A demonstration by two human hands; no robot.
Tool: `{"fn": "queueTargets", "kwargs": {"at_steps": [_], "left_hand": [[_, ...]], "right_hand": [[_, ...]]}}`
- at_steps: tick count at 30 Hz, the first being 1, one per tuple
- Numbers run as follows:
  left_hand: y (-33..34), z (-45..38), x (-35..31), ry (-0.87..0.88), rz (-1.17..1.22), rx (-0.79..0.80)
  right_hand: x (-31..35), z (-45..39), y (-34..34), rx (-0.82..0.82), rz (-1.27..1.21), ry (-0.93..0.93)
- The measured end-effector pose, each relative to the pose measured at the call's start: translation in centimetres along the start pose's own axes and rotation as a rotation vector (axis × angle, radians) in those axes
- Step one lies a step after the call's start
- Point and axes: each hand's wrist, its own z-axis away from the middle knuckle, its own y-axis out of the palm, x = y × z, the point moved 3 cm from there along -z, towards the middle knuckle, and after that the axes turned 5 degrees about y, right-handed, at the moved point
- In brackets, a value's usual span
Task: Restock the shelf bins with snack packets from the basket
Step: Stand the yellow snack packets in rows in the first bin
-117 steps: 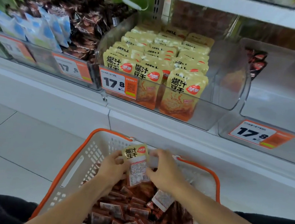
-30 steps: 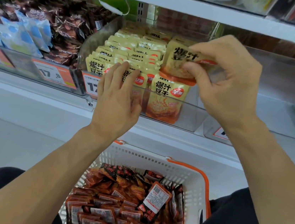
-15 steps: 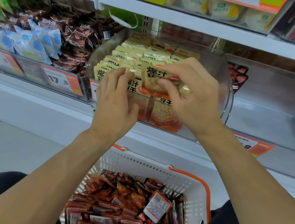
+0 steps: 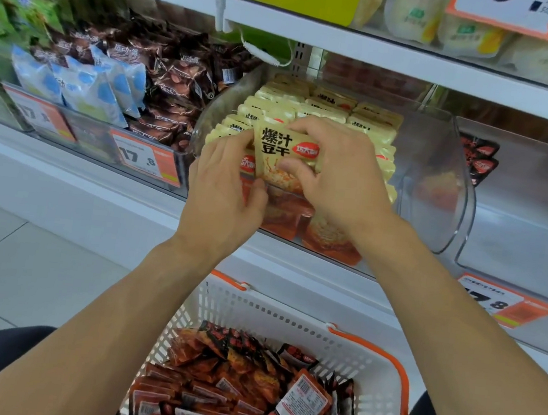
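- The right hand [image 4: 344, 181] pinches a yellow snack packet [image 4: 284, 155] between thumb and curled fingers, holding it upright at the front of the clear shelf bin [image 4: 441, 179].
- The left hand [image 4: 222, 194] rests against the front row of packets in that bin, fingers loosely bent, fingertips touching the held packet's left edge.
- Below, the white basket [image 4: 286, 322] holds red packets [image 4: 237, 385].

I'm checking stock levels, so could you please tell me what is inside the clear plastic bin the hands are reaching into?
The clear plastic bin holds upright rows of yellow snack packets; the right hand holds one at the front. The hands hide the front rows, and the bin's right part looks unfilled.
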Motion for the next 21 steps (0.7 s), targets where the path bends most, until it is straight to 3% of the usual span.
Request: {"fn": "queueTargets", "kwargs": {"at_steps": [8, 13, 21], "left_hand": [[0.2, -0.3, -0.4, 0.035, -0.007, -0.027], [0.9, -0.6, -1.6, 0.188, -0.125, -0.010], [1.9, 0.0, -0.9, 0.181, -0.271, 0.090]], "right_hand": [[-0.6, -0.2, -0.2, 0.148, 0.026, 0.028], [-1.0, 0.4, -0.5, 0.011, 0.039, 0.054], [-0.6, 0.7, 0.0, 0.113, 0.225, 0.143]]}}
